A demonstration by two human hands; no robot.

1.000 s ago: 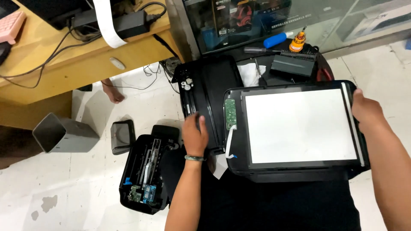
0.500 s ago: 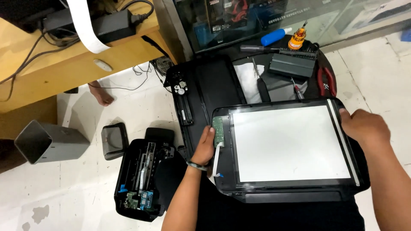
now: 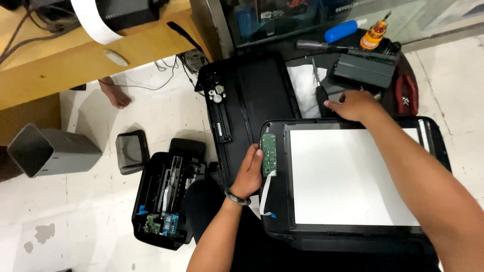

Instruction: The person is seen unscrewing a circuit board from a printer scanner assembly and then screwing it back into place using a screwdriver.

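Nearest me, a black scanner lid (image 3: 353, 236) with a white backing sheet lay across my lap. My left hand (image 3: 248, 174) gripped its left edge, fingers curled closed just beside a small green circuit board (image 3: 268, 154) set in the frame. Left of that, a gutted printer chassis (image 3: 164, 201) sat on the pale floor. Farther out, my right hand (image 3: 353, 104) was loosely open, fingertips touching a black-handled screwdriver (image 3: 319, 93) resting on a white cloth (image 3: 302, 85). Beyond stood an orange screwdriver (image 3: 374, 34).
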